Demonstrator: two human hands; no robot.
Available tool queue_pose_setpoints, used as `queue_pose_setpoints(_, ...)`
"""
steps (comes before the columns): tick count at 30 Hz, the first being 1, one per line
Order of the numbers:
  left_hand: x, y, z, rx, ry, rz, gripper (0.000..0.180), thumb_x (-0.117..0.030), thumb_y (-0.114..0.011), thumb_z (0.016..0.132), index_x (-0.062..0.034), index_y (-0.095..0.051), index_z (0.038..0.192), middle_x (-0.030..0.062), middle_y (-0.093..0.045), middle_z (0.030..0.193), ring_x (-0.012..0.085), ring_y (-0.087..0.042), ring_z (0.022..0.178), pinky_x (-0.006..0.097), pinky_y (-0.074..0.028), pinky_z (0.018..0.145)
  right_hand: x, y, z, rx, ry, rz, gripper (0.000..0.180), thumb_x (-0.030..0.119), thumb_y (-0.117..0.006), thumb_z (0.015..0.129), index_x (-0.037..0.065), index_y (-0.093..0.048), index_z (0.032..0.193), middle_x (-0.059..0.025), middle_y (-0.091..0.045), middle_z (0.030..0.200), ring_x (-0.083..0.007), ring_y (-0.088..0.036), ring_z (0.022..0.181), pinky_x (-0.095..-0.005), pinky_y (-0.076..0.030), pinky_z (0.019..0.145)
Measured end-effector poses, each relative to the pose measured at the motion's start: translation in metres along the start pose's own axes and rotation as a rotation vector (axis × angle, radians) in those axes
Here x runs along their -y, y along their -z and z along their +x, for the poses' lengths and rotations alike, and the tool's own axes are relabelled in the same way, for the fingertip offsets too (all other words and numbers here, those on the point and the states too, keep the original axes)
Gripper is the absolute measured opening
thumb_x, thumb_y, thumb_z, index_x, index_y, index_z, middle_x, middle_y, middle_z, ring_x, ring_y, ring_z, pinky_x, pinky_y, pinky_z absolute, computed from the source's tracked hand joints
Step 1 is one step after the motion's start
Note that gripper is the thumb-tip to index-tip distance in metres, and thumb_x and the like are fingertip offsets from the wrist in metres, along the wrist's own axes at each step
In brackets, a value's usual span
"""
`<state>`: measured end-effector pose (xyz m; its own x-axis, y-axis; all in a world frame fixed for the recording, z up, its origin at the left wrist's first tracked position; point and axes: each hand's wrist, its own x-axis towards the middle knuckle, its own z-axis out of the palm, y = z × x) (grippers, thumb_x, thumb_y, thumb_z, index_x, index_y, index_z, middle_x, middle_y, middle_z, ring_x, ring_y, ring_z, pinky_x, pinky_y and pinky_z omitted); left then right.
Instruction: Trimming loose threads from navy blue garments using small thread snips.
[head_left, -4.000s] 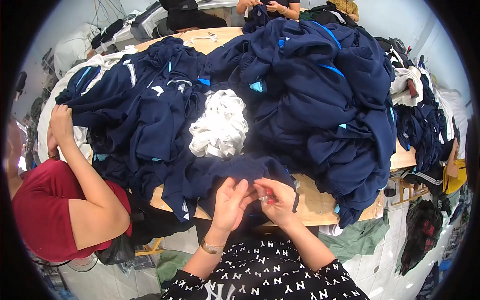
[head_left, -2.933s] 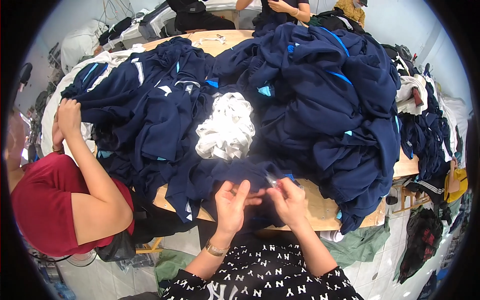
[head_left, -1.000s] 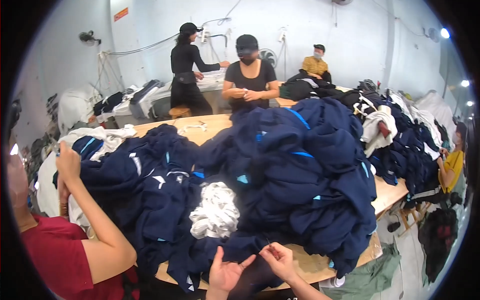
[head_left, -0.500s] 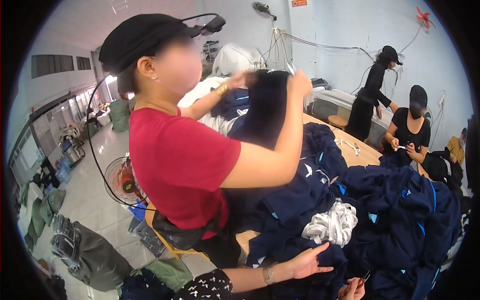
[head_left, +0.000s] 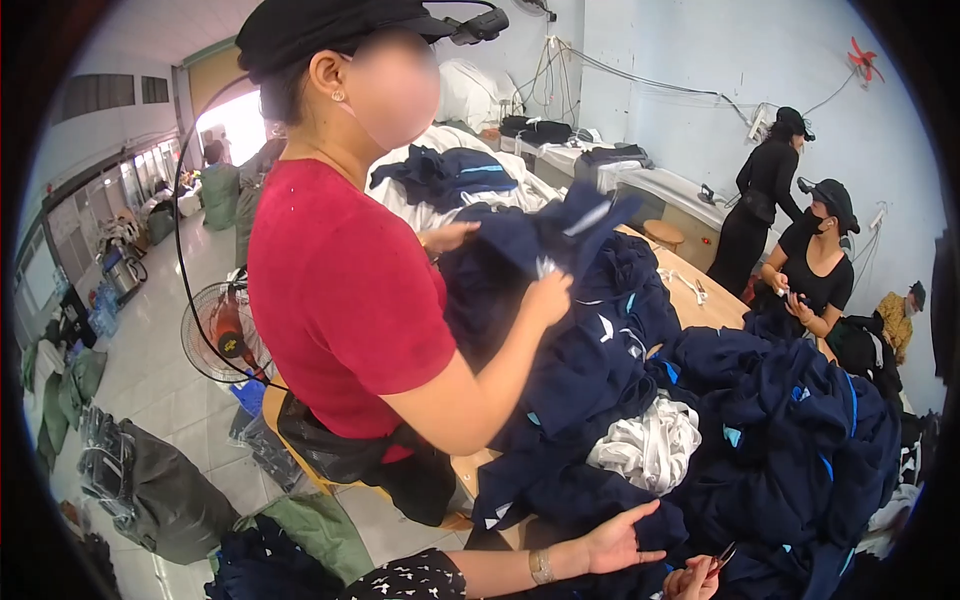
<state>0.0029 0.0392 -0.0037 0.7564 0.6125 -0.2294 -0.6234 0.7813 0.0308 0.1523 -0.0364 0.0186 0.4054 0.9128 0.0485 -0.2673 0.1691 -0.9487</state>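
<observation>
My left hand (head_left: 618, 538) lies with fingers spread on a navy garment (head_left: 560, 500) at the near edge of the table, gripping nothing. My right hand (head_left: 694, 580) shows only partly at the bottom edge, closed around small thread snips (head_left: 722, 557) whose tips stick up. Both hands sit at the foot of a big pile of navy garments with light-blue trim (head_left: 780, 450). A crumpled white garment (head_left: 652, 450) rests in the pile just beyond my hands.
A person in a red shirt (head_left: 340, 300) stands close on my left, holding up a navy garment (head_left: 520, 250). Two people in black (head_left: 810, 260) work at the table's far side. A floor fan (head_left: 220, 335) and grey-green bags (head_left: 160, 490) stand on the floor at left.
The view has swung left, from the pile to the person in red. My hands have dropped to the bottom edge and my left hand has spread. The person in red lowered the navy garment.
</observation>
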Motion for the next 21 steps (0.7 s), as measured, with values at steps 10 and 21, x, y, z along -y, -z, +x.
queue_pose_setpoints(10, 0.039, 0.011, 0.008, -0.029, 0.117, -0.006, 0.033, -0.033, -0.057, 0.089, -0.0082, -0.055, 0.111, 0.0017, -0.060, 0.111, 0.0164, -0.055, 0.105, 0.035, -0.046, 0.091, 0.000, 0.015, -0.004, -0.003, 0.028, 0.087, 0.018, 0.015, -0.050, 0.094, 0.001, -0.053, 0.083, 0.0029, -0.036, 0.053, -0.0059, -0.029, 0.038, -0.0202, -0.025, 0.037)
queue_pose_setpoints(21, -0.003, 0.134, 0.035, -0.269, -0.353, 1.307, 0.051, -0.044, -0.056, 0.088, -0.0009, -0.053, 0.114, 0.0030, -0.057, 0.114, 0.0103, -0.051, 0.107, 0.029, -0.044, 0.090, 0.013, 0.032, -0.012, -0.133, 0.022, 0.026, 0.015, 0.014, -0.058, 0.089, 0.007, -0.052, 0.078, 0.0050, -0.033, 0.047, -0.0043, -0.028, 0.035, -0.0201, -0.022, 0.033)
